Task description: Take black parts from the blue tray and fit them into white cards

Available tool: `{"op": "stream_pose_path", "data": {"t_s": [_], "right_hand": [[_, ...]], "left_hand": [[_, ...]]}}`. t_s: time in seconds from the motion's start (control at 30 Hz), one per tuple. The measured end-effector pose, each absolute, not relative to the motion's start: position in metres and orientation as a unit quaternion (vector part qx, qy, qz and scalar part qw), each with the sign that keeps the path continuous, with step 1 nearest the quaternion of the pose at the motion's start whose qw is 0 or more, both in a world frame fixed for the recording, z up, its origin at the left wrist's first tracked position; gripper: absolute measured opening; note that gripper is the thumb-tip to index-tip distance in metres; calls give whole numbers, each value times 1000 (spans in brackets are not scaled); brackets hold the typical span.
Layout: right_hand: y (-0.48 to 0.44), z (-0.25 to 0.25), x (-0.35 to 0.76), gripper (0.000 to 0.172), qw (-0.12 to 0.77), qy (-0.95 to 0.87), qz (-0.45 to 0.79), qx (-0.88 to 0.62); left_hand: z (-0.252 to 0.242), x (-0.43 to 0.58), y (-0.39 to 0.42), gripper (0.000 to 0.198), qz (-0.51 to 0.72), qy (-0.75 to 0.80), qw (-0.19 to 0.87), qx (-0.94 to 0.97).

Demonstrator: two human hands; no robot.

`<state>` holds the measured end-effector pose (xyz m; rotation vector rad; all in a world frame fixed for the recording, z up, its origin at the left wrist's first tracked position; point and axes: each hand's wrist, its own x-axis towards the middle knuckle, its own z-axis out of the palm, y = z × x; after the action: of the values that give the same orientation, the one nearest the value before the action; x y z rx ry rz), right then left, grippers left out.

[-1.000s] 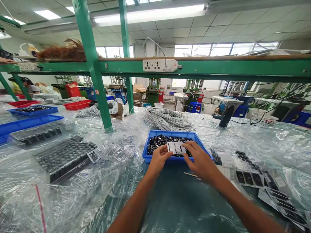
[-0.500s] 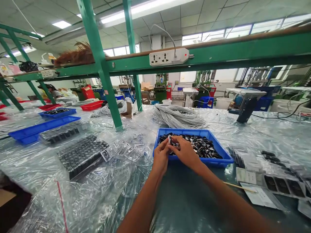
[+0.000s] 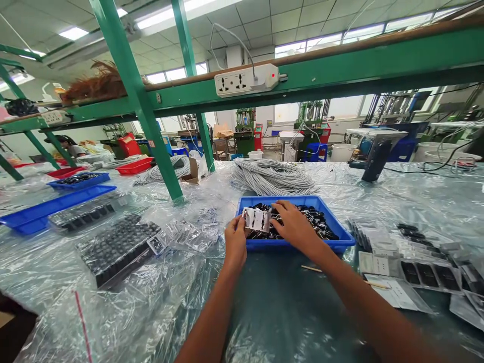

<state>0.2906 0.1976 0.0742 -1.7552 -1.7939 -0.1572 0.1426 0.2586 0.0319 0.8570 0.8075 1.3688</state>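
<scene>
My left hand pinches a small white sheet with dark torn-looking marks by its left edge, holding it up over the front of a blue bin. Just right of the sheet is my right hand, its fingers curled and thumb near the sheet's right edge; whatever lies between the fingertips is too small to make out. Many small shiny black pieces fill the bin, partly hidden behind both hands.
Coiled grey cable lies behind the bin. At left are a plastic tray of black pieces and loose clear packets. Bagged black parts and a thin wooden stick are at right. A green post rises behind.
My hands have moved apart. The white sheet, earlier mostly hidden between my fingers, now faces me in my left hand. The whole view has shifted slightly.
</scene>
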Motion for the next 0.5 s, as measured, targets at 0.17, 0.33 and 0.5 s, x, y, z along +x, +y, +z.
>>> {"op": "stream_pose_path", "data": {"t_s": [0.17, 0.33, 0.5], "right_hand": [[196, 61, 276, 41, 340, -728, -102, -587], [195, 58, 273, 38, 336, -731, -136, -578], [197, 50, 268, 35, 364, -741, -189, -533]], "left_hand": [[38, 146, 250, 28, 587, 270, 677, 353], [37, 144, 248, 40, 536, 260, 665, 450], [36, 139, 253, 42, 567, 265, 648, 433]]}}
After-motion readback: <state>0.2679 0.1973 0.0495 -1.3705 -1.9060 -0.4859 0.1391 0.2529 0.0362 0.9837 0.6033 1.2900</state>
